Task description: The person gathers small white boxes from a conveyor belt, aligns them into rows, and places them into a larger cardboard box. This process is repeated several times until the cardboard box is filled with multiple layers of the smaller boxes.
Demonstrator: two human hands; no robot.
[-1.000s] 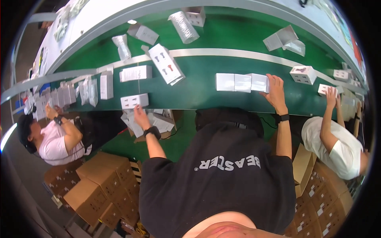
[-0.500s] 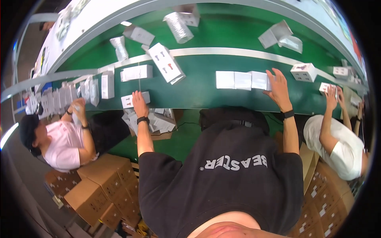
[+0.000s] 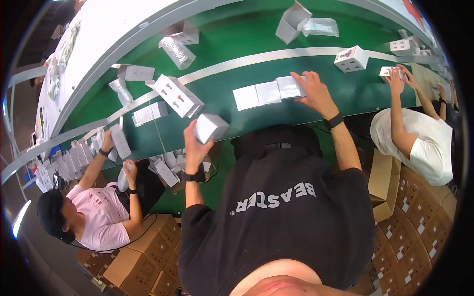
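My left hand (image 3: pixel 196 148) is closed round a small white box (image 3: pixel 203 129), raised above the table's near edge and tilted. Three white boxes stand side by side in a row on the green table: a left one (image 3: pixel 245 98), a middle one (image 3: pixel 268 92) and a right one (image 3: pixel 289 87). My right hand (image 3: pixel 317 93) grips the right end of this row, thumb on the near side and fingers on the far side. A larger white box with small pictures on it (image 3: pixel 175 96) lies slantwise beyond my left hand.
A white box (image 3: pixel 149 114) lies left, and a pictured box (image 3: pixel 351 58) right. Bubble-wrap pouches (image 3: pixel 177 52) and opened boxes (image 3: pixel 293 23) lie farther back. One co-worker (image 3: pixel 101 212) at left holds a box (image 3: pixel 120 141); another (image 3: pixel 414 143) works at right. Cartons (image 3: pixel 136 266) are stacked behind.
My left hand has lifted a white box off the table and brought it rightward. My right hand has closed in on the row's end. The view has turned, and the left co-worker now holds up a box.
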